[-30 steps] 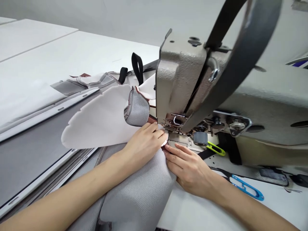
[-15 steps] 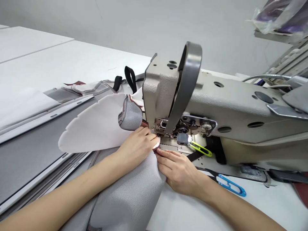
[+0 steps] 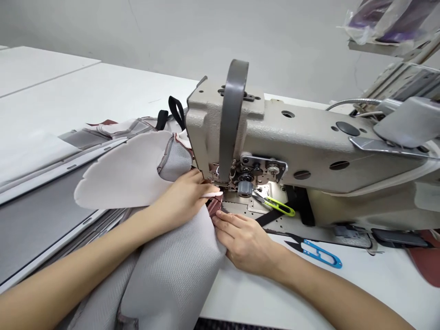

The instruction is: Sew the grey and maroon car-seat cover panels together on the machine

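Note:
At the head of a sewing machine (image 3: 275, 133), my left hand (image 3: 182, 195) is closed on the edge of a white foam-like fabric panel (image 3: 120, 172). Its fingers lie beside the needle area, which the machine head partly hides. My right hand (image 3: 242, 240) pinches the edge of a grey woven fabric piece (image 3: 172, 266) just in front. Between both hands a reddish underside (image 3: 215, 204) of the fabric shows. The grey piece drapes over the table's front edge towards me. Yellow-green thread snips (image 3: 280, 206) lie on the machine bed, right of the presser area.
Blue thread snips (image 3: 321, 254) rest on the white table (image 3: 237, 298) beside my right forearm. Stacked grey panels with white edge strips (image 3: 62, 169) lie at left. Black loops (image 3: 176, 110) stick up behind the machine head. A plastic-wrapped bundle (image 3: 392, 23) sits upper right.
The lever-like grey loop on the machine has swung more upright. My left hand has lifted the white edge apart from the grey fabric, exposing the reddish underside. The view has shifted slightly right.

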A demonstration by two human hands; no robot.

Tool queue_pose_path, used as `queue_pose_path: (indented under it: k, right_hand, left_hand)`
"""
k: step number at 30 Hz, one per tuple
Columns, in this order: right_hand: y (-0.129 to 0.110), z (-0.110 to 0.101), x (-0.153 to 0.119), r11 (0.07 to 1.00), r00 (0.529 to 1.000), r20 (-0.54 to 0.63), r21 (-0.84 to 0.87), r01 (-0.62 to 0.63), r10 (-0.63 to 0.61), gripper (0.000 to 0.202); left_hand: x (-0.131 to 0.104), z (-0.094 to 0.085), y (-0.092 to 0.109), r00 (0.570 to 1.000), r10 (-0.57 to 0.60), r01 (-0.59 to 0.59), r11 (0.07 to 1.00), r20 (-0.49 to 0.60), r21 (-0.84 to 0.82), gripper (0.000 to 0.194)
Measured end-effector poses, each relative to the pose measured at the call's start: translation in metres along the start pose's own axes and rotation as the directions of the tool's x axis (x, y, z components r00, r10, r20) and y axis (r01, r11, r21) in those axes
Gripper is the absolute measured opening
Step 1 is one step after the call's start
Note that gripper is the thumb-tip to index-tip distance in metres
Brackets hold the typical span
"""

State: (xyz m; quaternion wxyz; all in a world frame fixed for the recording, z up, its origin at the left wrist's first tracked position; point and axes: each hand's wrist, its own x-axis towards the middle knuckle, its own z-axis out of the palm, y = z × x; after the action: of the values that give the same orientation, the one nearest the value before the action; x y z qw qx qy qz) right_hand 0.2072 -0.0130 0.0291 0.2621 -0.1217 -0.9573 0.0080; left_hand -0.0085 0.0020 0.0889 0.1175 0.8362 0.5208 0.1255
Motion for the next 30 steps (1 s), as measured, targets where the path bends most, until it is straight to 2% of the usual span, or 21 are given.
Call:
queue_pose_path:
  k: [2, 7, 12, 14, 22, 24, 26, 28, 30]
  right_hand:
    - [-0.001, 0.001, 0.000, 1.000, 1.000, 0.001, 0.004, -0.010, 0.010, 0.029]
    - [-0.004, 0.001, 0.000, 0.999, 0.999, -0.030, 0.001, -0.032, 0.032, 0.028]
    - [-0.005, 0.003, 0.000, 0.997, 0.997, -0.030, -0.030, -0.070, 0.069, 0.029]
    - [-0.003, 0.004, 0.001, 0.995, 0.996, -0.017, -0.029, -0.091, 0.090, 0.031]
    - [0.012, -0.001, 0.006, 0.982, 0.981, 0.085, 0.068, -0.178, 0.172, 0.036]
    - [0.013, -0.002, 0.006, 0.983, 0.985, 0.061, 0.078, -0.169, 0.164, 0.036]
    - [0.014, -0.003, 0.006, 0.982, 0.986, 0.040, 0.084, -0.167, 0.165, 0.035]
    - [0.014, -0.003, 0.005, 0.982, 0.985, 0.041, 0.084, -0.172, 0.169, 0.035]
    - [0.014, -0.003, 0.005, 0.982, 0.984, 0.054, 0.075, -0.174, 0.170, 0.035]
  left_hand:
    - [0.001, -0.004, 0.001, 1.000, 0.008, -0.008, 0.999, -0.001, -0.038, 0.022]
    - [-0.006, 0.002, 0.011, 0.988, 0.109, -0.132, 0.965, 0.111, 0.227, 0.027]
    - [-0.008, 0.010, 0.014, 0.966, 0.226, -0.258, 0.882, 0.126, 0.394, 0.017]
    - [-0.005, 0.008, 0.014, 0.962, 0.243, -0.274, 0.849, 0.126, 0.452, 0.015]
    - [0.005, 0.006, 0.019, 0.979, 0.100, -0.178, 0.850, 0.180, 0.495, 0.018]
    - [0.006, 0.004, 0.018, 0.978, 0.101, -0.173, 0.879, 0.181, 0.445, 0.022]
    - [0.008, 0.002, 0.013, 0.985, 0.049, -0.098, 0.945, 0.164, 0.311, 0.023]
    - [0.011, 0.000, 0.004, 0.981, -0.101, 0.091, 0.993, 0.163, 0.069, 0.023]
    - [0.013, -0.001, -0.005, 0.951, -0.251, 0.281, 0.945, 0.179, -0.169, 0.025]
